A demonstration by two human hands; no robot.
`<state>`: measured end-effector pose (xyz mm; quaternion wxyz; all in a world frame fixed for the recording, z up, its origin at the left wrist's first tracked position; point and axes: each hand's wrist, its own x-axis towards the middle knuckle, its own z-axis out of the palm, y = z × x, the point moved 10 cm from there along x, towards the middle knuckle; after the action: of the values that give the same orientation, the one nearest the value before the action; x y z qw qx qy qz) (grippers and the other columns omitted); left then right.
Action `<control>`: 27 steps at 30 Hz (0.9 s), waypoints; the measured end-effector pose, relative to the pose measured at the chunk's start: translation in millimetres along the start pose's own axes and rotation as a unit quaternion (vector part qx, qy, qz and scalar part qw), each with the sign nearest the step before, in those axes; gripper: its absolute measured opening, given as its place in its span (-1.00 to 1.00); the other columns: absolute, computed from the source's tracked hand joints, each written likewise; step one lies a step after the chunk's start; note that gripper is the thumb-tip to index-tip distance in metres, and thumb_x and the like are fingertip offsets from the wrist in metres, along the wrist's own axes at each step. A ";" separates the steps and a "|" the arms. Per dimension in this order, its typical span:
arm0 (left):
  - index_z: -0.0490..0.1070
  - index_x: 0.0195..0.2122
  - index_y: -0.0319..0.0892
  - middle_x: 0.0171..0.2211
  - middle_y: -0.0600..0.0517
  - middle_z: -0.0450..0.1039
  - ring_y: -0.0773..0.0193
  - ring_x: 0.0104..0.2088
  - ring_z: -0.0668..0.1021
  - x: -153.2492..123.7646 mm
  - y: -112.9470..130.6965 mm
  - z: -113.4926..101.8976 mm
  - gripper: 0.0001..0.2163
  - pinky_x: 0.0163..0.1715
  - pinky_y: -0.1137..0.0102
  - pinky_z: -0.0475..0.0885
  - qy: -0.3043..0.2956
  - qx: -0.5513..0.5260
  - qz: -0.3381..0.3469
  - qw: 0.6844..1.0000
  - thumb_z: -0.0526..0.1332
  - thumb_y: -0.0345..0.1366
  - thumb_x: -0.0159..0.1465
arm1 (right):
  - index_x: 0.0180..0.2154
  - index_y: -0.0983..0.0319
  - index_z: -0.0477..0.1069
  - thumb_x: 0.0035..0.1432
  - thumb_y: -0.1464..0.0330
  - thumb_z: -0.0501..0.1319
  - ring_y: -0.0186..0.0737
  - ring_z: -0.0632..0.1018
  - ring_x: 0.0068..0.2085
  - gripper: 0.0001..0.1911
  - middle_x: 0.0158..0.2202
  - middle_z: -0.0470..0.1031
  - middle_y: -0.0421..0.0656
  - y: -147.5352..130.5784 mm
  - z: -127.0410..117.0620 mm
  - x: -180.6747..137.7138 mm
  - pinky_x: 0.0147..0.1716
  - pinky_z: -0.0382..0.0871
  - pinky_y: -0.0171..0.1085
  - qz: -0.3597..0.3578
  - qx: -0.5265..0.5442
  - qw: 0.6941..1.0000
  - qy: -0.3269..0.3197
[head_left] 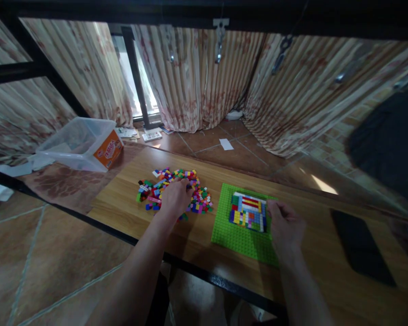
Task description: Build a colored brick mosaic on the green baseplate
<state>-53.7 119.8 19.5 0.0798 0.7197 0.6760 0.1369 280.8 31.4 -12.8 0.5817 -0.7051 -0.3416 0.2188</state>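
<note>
A heap of small coloured bricks (172,188) lies on the wooden table (122,199). My left hand (174,198) rests on the heap with its fingers curled down among the bricks; what they grip is hidden. To the right lies a green baseplate (238,231) bearing a flat patch of mixed-colour bricks (249,211). My right hand (285,226) sits at the right edge of that patch, fingers bent and pressed together against the bricks and the plate.
A clear plastic tub (81,144) with an orange label stands on a patterned cloth at the back left. A dark flat object (360,246) lies on the table's right. Curtains hang behind, with papers on the tiled floor.
</note>
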 end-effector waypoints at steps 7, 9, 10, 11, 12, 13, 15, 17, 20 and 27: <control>0.56 -0.24 -0.10 -0.26 -0.07 0.58 0.10 -0.25 0.60 3.1 -6.7 -0.8 -0.82 -0.22 0.33 0.44 0.008 -0.013 -0.010 1.000 0.17 -0.35 0.22 | -0.40 0.28 0.56 -0.02 0.13 0.32 -0.25 0.47 -0.47 -0.69 -0.51 0.52 -0.16 -5.0 -7.3 2.5 -0.47 0.32 -0.29 -0.009 -0.001 1.000 0.015; 0.57 -0.28 -0.12 -0.31 -0.09 0.59 0.07 -0.26 0.60 3.6 -8.4 -5.1 -0.81 -0.22 0.31 0.44 0.012 -0.026 -0.010 1.000 0.15 -0.37 0.22 | -0.41 0.28 0.56 -0.03 0.14 0.32 -0.25 0.46 -0.47 -0.69 -0.52 0.51 -0.17 -6.7 -8.1 2.0 -0.48 0.30 -0.30 -0.005 0.001 1.000 0.016; 0.58 -0.29 -0.13 -0.33 -0.10 0.59 0.06 -0.28 0.60 3.9 -8.8 -6.6 -0.81 -0.23 0.30 0.44 0.011 -0.034 -0.007 0.999 0.14 -0.37 0.22 | -0.42 0.28 0.56 -0.03 0.14 0.32 -0.26 0.45 -0.47 -0.70 -0.53 0.50 -0.17 -8.2 -8.2 1.6 -0.49 0.30 -0.30 -0.005 0.006 1.000 0.017; 0.58 -0.30 -0.14 -0.35 -0.10 0.59 0.07 -0.29 0.60 4.4 -9.0 -7.7 -0.80 -0.24 0.31 0.44 0.010 -0.042 -0.004 0.999 0.13 -0.37 0.22 | -0.44 0.28 0.55 -0.04 0.15 0.32 -0.27 0.44 -0.48 -0.70 -0.54 0.49 -0.18 -10.0 -7.9 1.1 -0.49 0.29 -0.31 -0.007 0.012 1.000 0.018; 0.58 -0.29 -0.15 -0.35 -0.10 0.59 0.07 -0.30 0.60 5.0 -9.1 -8.5 -0.79 -0.24 0.31 0.44 0.009 -0.050 0.000 0.999 0.12 -0.36 0.23 | -0.45 0.27 0.54 -0.05 0.15 0.32 -0.28 0.43 -0.49 -0.71 -0.55 0.48 -0.19 -11.6 -7.5 0.5 -0.51 0.28 -0.32 -0.008 0.019 1.000 0.020; 0.59 -0.27 -0.16 -0.34 -0.10 0.60 0.08 -0.30 0.61 5.8 -9.4 -9.0 -0.77 -0.25 0.32 0.44 0.009 -0.058 0.003 0.998 0.11 -0.35 0.24 | -0.46 0.27 0.53 -0.05 0.15 0.33 -0.29 0.42 -0.50 -0.71 -0.56 0.47 -0.19 -12.8 -6.7 0.0 -0.52 0.27 -0.32 -0.007 0.024 0.999 0.020; 0.59 -0.21 -0.19 -0.28 -0.11 0.62 0.09 -0.27 0.61 7.3 -10.3 -9.3 -0.74 -0.24 0.34 0.45 0.012 -0.070 0.006 0.997 0.09 -0.35 0.26 | -0.47 0.27 0.53 -0.07 0.16 0.33 -0.30 0.41 -0.52 -0.72 -0.57 0.46 -0.20 -14.1 -4.4 -1.0 -0.54 0.26 -0.33 -0.002 0.026 0.999 0.020; 0.59 -0.16 -0.20 -0.24 -0.13 0.63 0.10 -0.25 0.62 8.4 -11.6 -8.0 -0.72 -0.21 0.34 0.45 0.011 -0.073 0.003 0.997 0.09 -0.36 0.26 | -0.47 0.27 0.53 -0.07 0.18 0.32 -0.29 0.41 -0.53 -0.74 -0.57 0.47 -0.20 -13.2 -2.6 -1.7 -0.54 0.26 -0.33 0.010 0.023 0.999 0.019; 0.59 -0.14 -0.18 -0.26 -0.11 0.64 0.11 -0.28 0.62 8.6 -12.6 -4.9 -0.72 -0.21 0.34 0.46 0.001 -0.071 0.000 0.997 0.10 -0.39 0.24 | -0.47 0.26 0.54 -0.05 0.17 0.32 -0.29 0.42 -0.52 -0.74 -0.57 0.48 -0.20 -11.2 -1.5 -1.4 -0.53 0.27 -0.33 0.012 0.014 1.000 0.014; 0.61 -0.17 -0.17 -0.36 -0.06 0.62 0.10 -0.31 0.61 7.7 -18.7 -13.1 -0.72 -0.20 0.30 0.46 0.026 -0.138 -0.014 0.990 0.14 -0.43 0.17 | -0.45 0.26 0.55 -0.02 0.13 0.31 -0.27 0.43 -0.51 -0.70 -0.57 0.47 -0.19 -8.2 -2.5 1.4 -0.53 0.29 -0.31 -0.019 0.007 1.000 0.003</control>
<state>-75.1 127.9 27.0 0.1624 0.6888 0.6622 0.2464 281.6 31.5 -4.1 0.5919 -0.6947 -0.3520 0.2078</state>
